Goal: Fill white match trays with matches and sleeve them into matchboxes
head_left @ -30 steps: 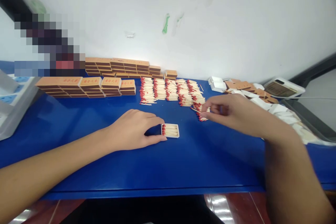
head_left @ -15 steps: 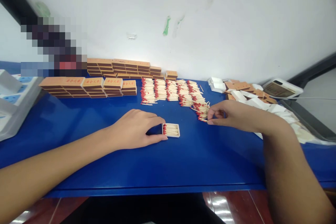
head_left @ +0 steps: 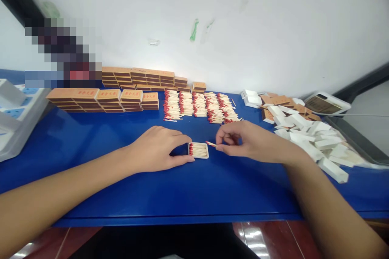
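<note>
A white matchbox tray (head_left: 199,156) lies on the blue table, holding red-headed matches side by side with their heads to the left. My left hand (head_left: 161,149) grips the tray's left end between thumb and forefinger. Just right of the tray, my right hand (head_left: 234,139) pinches a match (head_left: 210,144), its red head pointing left toward the tray. Several rows of loose matches (head_left: 199,107) lie behind the tray; the near part of the rightmost row is partly hidden by my right hand.
Stacked matchboxes (head_left: 111,101) stand at the back left, with more along the wall. White empty trays (head_left: 316,135) and brown sleeves (head_left: 278,99) are heaped at right, near a phone (head_left: 327,102) and a grey bin (head_left: 361,137). A white compartmented container (head_left: 22,129) sits far left.
My right hand has come left from the rightmost pile of matches to beside the tray, carrying a match. My left hand stays on the tray.
</note>
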Available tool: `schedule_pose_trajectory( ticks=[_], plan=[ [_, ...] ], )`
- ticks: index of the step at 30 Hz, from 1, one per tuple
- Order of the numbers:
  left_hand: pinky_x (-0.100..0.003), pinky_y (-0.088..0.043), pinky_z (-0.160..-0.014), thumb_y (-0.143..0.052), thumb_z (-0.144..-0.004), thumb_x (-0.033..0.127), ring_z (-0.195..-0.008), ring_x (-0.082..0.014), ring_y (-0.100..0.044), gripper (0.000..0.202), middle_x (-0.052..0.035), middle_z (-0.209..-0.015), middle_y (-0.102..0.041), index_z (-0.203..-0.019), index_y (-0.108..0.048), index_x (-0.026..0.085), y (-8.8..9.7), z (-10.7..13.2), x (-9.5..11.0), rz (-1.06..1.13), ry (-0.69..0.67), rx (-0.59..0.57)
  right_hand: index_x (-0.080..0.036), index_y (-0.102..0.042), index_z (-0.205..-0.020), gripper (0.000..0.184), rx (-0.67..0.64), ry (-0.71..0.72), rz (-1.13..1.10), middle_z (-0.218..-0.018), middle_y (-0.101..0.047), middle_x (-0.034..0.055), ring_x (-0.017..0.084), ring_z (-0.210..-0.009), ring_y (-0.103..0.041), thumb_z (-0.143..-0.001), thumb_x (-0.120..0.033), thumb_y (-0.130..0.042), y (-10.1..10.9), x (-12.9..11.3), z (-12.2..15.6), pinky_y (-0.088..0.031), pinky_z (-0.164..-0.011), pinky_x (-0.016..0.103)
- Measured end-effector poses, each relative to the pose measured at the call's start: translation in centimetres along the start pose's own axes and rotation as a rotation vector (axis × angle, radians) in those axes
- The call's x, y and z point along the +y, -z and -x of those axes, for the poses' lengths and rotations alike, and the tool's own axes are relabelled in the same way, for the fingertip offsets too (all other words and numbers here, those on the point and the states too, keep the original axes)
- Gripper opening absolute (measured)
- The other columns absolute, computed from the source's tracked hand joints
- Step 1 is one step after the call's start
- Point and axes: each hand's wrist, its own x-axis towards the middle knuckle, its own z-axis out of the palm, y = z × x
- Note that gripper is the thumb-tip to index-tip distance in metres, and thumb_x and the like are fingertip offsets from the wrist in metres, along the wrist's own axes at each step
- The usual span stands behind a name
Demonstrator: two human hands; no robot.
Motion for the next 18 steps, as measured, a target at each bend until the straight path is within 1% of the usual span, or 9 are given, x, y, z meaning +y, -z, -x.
schedule_pose_trajectory(
  ticks=[4, 9, 13, 18],
  plan=[
    [-0.028, -0.037, -0.062, -0.062, -0.101, 0.052, -0.071, -0.0155, -0.067, 0.034, 0.001, -0.084, -0.073, -0.118, -0.075, 0.026, 0.0, 0.0, 0.0, 0.004, -0.003, 0.001, -0.021, -0.07, -0.09, 0.021, 0.046, 0.069, -0.045, -0.069, -0.053, -0.0038, 0.013, -0.062, -0.047, -0.096, -0.041, -0.067, -1.6, -0.7, -1.0, -0.036, -0.058, 0.026],
    [-0.028, -0.037, -0.061, -0.063, -0.101, 0.052, -0.069, -0.0154, -0.066, 0.033, 0.0016, -0.08, -0.07, -0.116, -0.075, 0.025, -0.2, -0.1, -0.1, 0.008, 0.001, -0.003, -0.021, -0.068, -0.091, 0.013, 0.134, 0.104, -0.059, -0.069, -0.053, -0.0049, 0.011, -0.061, -0.047, -0.095, -0.033, -0.067, -3.4, -1.7, -1.7, -0.036, -0.058, 0.025],
    [-0.029, -0.036, -0.061, -0.06, -0.102, 0.053, -0.068, -0.015, -0.064, 0.033, 0.0016, -0.079, -0.069, -0.108, -0.074, 0.024, -0.2, -0.1, -0.1, 0.004, 0.004, -0.003, -0.021, -0.067, -0.088, 0.018, 0.13, 0.1, -0.102, -0.069, -0.052, -0.0053, 0.01, -0.06, -0.046, -0.097, -0.037, -0.068, -4.3, -2.2, -2.0, -0.036, -0.056, 0.025],
    [-0.028, -0.035, -0.061, -0.06, -0.102, 0.053, -0.068, -0.0149, -0.063, 0.033, 0.0018, -0.08, -0.07, -0.11, -0.074, 0.024, 0.0, 0.0, 0.0, 0.028, 0.005, -0.014, -0.021, -0.067, -0.089, 0.024, 0.116, 0.071, -0.129, -0.068, -0.052, -0.0055, 0.011, -0.059, -0.045, -0.097, -0.043, -0.069, -4.4, -2.1, -2.1, -0.035, -0.054, 0.026]
  ],
)
